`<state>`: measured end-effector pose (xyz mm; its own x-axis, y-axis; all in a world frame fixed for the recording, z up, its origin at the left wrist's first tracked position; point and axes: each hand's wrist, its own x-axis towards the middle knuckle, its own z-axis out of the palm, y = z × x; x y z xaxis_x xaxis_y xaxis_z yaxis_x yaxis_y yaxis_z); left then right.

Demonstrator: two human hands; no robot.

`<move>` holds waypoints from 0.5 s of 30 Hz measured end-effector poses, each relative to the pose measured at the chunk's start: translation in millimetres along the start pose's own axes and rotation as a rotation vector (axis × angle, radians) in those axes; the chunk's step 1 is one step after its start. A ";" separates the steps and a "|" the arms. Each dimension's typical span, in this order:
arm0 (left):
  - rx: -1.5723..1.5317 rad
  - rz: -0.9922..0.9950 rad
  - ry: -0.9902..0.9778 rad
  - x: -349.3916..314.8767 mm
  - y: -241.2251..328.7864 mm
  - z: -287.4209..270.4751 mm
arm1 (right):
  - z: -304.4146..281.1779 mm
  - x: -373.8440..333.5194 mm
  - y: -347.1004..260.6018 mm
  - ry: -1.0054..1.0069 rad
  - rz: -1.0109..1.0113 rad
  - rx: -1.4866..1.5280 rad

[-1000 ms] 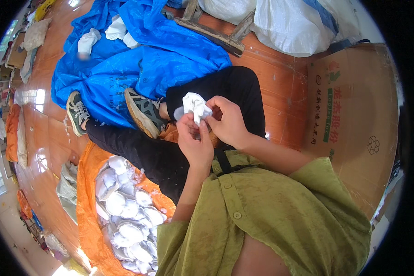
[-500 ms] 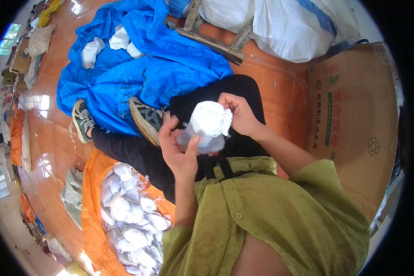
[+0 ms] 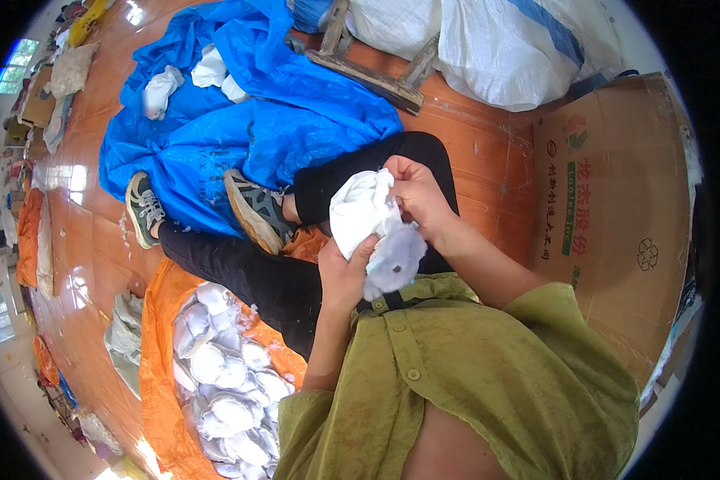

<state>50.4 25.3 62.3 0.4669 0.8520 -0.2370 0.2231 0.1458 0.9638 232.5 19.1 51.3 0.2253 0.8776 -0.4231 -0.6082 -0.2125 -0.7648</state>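
Note:
Over my lap, my left hand (image 3: 346,274) grips a plush piece from below, thumb across its front. White smooth cloth (image 3: 362,210) makes up its upper part, and a grey fluffy part (image 3: 397,262) with a small dark spot hangs out at the lower right. My right hand (image 3: 418,197) is closed on the piece's right edge, fingertips pinching the cloth; some of them are hidden. By my left thigh, an orange sack (image 3: 162,352) lies spread with many white and grey fabric pieces (image 3: 230,412) heaped on it.
A blue tarp (image 3: 192,136) is spread beyond my feet, with a few white plush pieces (image 3: 162,90) on it. A wooden stool frame (image 3: 368,76) and big white sacks (image 3: 496,56) are at the back. A tall cardboard box (image 3: 616,216) stands at my right.
The plush piece has been turned, so its grey fluffy part now shows at the lower right. My left hand has moved right and closed on it; the right hand stays at its edge.

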 end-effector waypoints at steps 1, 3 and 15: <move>0.070 0.082 0.062 1.4 -2.8 -1.2 | -1.1 0.2 1.3 -0.023 -0.026 -0.111; 0.218 0.240 0.195 3.7 -5.9 -4.8 | 2.9 -1.3 -0.4 -0.078 -0.072 -0.328; 0.490 0.345 0.295 2.2 -15.1 -16.2 | 11.5 -12.2 -3.1 -0.232 -0.107 -0.593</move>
<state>34.2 33.1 49.2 0.3426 0.9210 0.1855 0.4985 -0.3455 0.7951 222.9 14.0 64.4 0.0503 0.9631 -0.2645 -0.0532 -0.2619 -0.9636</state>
